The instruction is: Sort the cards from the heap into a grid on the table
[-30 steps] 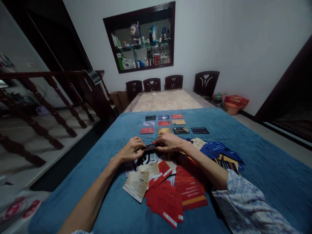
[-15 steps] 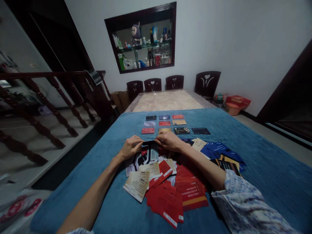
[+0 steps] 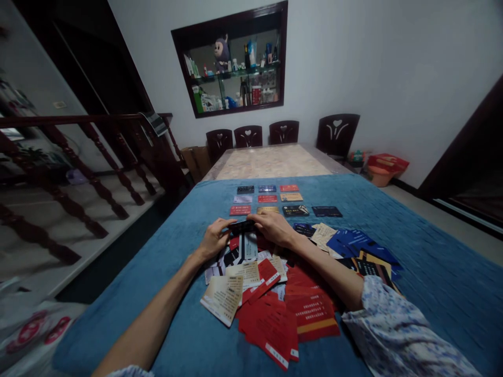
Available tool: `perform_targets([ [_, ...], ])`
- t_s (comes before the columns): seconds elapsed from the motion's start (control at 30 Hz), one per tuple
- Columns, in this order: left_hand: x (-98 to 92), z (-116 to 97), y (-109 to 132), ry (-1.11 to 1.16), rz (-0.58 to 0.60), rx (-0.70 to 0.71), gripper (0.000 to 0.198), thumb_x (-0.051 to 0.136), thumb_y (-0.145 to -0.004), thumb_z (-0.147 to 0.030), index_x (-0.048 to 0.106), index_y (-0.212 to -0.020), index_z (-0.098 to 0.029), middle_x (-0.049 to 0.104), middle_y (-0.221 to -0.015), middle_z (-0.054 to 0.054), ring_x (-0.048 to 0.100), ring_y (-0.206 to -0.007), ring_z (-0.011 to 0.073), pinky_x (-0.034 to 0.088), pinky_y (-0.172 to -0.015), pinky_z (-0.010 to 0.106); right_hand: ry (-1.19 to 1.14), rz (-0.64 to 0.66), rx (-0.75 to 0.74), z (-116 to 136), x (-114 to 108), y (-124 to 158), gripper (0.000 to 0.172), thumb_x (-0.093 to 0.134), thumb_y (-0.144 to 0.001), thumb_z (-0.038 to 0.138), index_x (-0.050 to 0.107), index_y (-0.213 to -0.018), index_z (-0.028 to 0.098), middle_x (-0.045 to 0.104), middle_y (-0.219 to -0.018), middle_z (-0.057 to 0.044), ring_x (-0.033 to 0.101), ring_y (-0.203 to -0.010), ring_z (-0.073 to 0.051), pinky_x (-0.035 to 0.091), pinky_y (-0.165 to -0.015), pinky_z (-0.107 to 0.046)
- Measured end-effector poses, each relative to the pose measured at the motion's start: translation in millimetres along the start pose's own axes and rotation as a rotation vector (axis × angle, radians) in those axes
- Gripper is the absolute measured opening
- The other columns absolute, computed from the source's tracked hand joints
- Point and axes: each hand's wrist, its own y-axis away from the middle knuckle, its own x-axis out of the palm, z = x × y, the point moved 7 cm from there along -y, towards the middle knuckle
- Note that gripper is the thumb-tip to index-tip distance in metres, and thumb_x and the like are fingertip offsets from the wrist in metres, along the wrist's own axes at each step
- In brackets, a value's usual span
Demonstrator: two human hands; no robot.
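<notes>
A black card [image 3: 241, 226] is held up between my two hands, just above the near end of the laid-out cards. My left hand [image 3: 215, 238] pinches its left end. At its right end, the fingers of my right hand [image 3: 272, 226] are closed on it and hide part of it. Rows of single cards lie beyond, among them a black card with a gold pattern [image 3: 296, 210] and a dark blue card [image 3: 327, 211]. Below my hands spreads a heap of loose cards, with red cards [image 3: 267, 327] and cream cards [image 3: 223, 298] on top.
Blue cards [image 3: 359, 243] fan out right of my right forearm. A blue cloth [image 3: 176, 324] covers the near table; the bare stone tabletop [image 3: 271, 161] shows beyond. Dark chairs [image 3: 248, 136] stand at the far end. A wooden railing [image 3: 78, 199] runs along the left.
The black card has tipped so that more of its face shows. Both hands keep their hold on it, and the whole view has shifted slightly.
</notes>
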Motion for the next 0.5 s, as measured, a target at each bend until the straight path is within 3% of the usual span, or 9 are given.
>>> perform_targets([
  [0.5,-1.2,-0.4,-6.9,-0.112,-0.104,-0.025,0.036,0.052,-0.078,-0.003,0.067,-0.106,-0.02,0.07,-0.099,0.003,0.064,-0.092,0.0168,0.051,-0.09,0.032,0.041,-0.045,0.032,-2.8,-0.4,-5.6,0.038,0.05,-0.092,0.011,0.062,-0.127,0.02,0.071,-0.102,-0.011,0.059,-0.093,-0.02,0.041,-0.083,-0.029],
])
